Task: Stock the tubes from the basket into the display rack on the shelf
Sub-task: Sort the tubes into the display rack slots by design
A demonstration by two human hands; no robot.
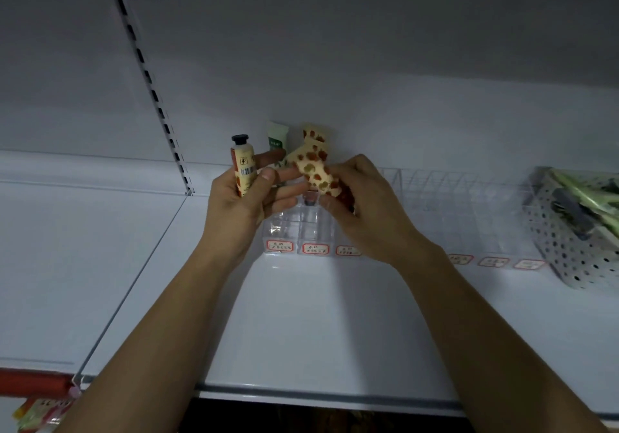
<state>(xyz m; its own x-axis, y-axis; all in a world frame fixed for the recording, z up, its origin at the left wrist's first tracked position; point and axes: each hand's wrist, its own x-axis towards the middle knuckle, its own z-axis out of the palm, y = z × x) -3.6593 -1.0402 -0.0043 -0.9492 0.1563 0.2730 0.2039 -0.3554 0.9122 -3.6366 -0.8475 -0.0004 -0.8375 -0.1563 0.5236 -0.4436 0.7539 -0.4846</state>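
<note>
The left hand grips a black-capped tube upright, thumb pressed on it, other fingers spread; the right hand pinches a spotted tube above the clear display rack; the perforated basket sits far right on the shelf.

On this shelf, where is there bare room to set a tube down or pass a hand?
Free: the shelf in front of the rack, and left of it toward the slotted rail. Crowded: the rack's left end, where both hands hold tubes, and the basket at right.
</note>
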